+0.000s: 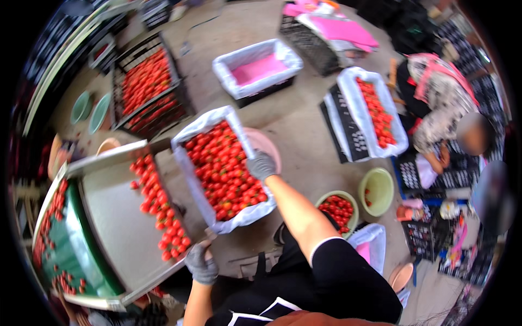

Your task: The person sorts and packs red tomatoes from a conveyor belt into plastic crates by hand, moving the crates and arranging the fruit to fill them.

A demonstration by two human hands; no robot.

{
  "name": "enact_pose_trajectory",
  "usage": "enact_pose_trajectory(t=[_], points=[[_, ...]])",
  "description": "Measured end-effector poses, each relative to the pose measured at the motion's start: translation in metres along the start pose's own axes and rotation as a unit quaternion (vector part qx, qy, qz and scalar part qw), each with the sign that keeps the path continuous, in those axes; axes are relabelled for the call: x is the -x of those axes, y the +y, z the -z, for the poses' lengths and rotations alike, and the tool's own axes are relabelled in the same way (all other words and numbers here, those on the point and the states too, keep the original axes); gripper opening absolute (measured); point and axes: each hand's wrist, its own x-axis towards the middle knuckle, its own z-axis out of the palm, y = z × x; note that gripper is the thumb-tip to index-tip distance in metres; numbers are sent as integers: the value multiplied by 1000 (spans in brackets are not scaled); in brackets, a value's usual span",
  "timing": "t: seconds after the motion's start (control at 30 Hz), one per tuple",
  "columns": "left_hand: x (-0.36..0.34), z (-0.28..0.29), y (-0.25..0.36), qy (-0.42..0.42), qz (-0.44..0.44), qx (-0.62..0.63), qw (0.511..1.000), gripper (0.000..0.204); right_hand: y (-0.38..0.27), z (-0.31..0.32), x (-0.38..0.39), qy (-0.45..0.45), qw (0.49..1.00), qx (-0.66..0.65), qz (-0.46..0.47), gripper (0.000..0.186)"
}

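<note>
My left hand [202, 264] in a grey glove is closed at the near corner of a metal sorting tray [109, 201], which has cherry tomatoes [157, 212] along its right side and a green belt [87, 239] at left. My right hand [261, 165], also gloved, grips the right rim of a crate lined in pale plastic [184, 179], heaped with red tomatoes [220, 168]. The crate stands beside the tray, partly over a pink basin [266, 144].
A black crate of tomatoes [147, 81], lined crates [255, 49] [397, 130] and green bowls [376, 190] [337, 214] stand on the concrete floor [293, 136]. A co-worker [440, 103] sits at right among stacked crates; another person's arm [57, 152] shows at far left.
</note>
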Motion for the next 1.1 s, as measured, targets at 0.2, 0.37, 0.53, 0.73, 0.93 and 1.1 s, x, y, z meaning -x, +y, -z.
enact_pose_trajectory(t=[0.2, 0.37, 0.53, 0.73, 0.93, 1.1], points=[[-9, 17, 18, -61, -85, -87, 991, 18, -19, 12, 4, -23, 996, 20, -87, 33], [-24, -24, 70, -168, -163, 5, 972, 30, -22, 18, 5, -42, 995, 13, -85, 35], [-15, -141, 47, -186, -73, -157, 967, 50, -19, 11, 4, -23, 997, 28, -70, 35], [-31, -162, 27, -200, -3, -83, 976, 50, -11, 13, 2, -28, 997, 20, -67, 34], [-90, -190, 5, -72, 57, -162, 982, 54, -15, 10, -2, -27, 996, 17, -78, 32], [-107, -207, -19, -142, 108, -210, 961, 43, -18, 11, 2, -19, 998, 22, -57, 34]])
